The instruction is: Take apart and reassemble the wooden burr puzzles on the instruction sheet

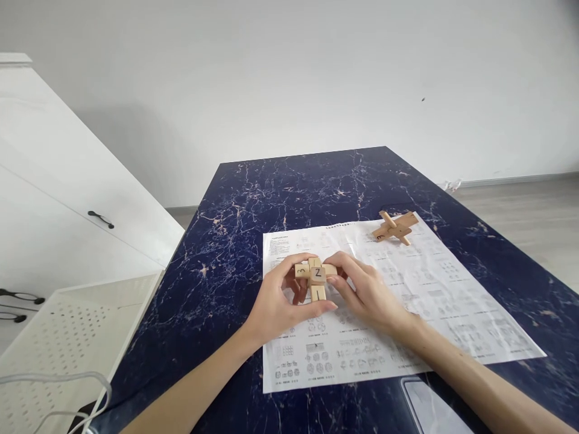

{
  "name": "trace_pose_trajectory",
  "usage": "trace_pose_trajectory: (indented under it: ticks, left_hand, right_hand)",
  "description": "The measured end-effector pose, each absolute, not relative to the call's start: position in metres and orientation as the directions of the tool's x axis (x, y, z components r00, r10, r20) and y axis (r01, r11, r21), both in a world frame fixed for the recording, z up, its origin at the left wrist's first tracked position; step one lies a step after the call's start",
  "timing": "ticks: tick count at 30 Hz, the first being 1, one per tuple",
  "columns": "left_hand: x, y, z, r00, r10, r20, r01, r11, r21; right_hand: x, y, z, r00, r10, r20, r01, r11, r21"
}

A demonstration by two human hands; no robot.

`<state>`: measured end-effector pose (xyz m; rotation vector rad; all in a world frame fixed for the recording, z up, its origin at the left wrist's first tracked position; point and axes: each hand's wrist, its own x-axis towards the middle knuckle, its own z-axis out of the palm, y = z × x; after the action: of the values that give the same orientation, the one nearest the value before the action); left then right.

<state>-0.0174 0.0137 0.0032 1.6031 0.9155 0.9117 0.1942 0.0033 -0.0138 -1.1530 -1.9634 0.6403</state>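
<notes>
Between both hands is a wooden burr puzzle [318, 276], a cross of interlocked light wooden bars with handwritten marks such as 1, 2 and 3 on their faces. My left hand [283, 295] wraps round its left side, thumb along the bottom bar. On the right, my right hand [359, 286] pinches the bar that points that way. Some fingertips are hidden behind the wood. Below the hands lies a creased white instruction sheet [325, 361] printed with small diagrams. A second wooden puzzle [394, 229], darker and also cross-shaped, rests on the sheet's far right part.
The sheet lies on a dark blue marbled table [289, 187]. At the front edge, a pale flat device [432, 407] sits partly under my right forearm. White cabinets [76, 157] and a perforated white surface [76, 325] with a cable [58, 377] stand to the left.
</notes>
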Motion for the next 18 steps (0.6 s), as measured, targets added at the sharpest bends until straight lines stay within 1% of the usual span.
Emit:
trace_pose_trajectory:
  ticks: [2, 4, 12, 15, 18]
  left_hand:
    - [-0.0173, 0.0125, 0.0029, 0.43, 0.893, 0.132, 0.104, -0.194, 0.975]
    - [-0.0168, 0.0114, 0.0029, 0.432, 0.889, 0.149, 0.101, -0.212, 0.972]
    - [-0.0165, 0.0107, 0.0063, 0.436, 0.873, 0.218, 0.118, -0.296, 0.948]
    - [-0.0179, 0.0121, 0.0068, 0.42, 0.872, 0.25, 0.149, -0.338, 0.929]
    - [-0.0189, 0.0139, 0.0081, 0.422, 0.87, 0.256, 0.15, -0.345, 0.927]
  right_hand:
    - [0.1955, 0.0032, -0.0138, -0.339, 0.854, 0.394, 0.519, 0.52, -0.679]
    - [0.1969, 0.0027, -0.0139, -0.366, 0.838, 0.405, 0.511, 0.545, -0.665]
    - [0.1968, 0.0003, -0.0148, -0.379, 0.858, 0.347, 0.458, 0.5, -0.735]
    - [0.1954, 0.0004, -0.0138, -0.377, 0.866, 0.329, 0.428, 0.479, -0.766]
    - [0.1936, -0.0003, -0.0122, -0.377, 0.869, 0.319, 0.406, 0.465, -0.787]
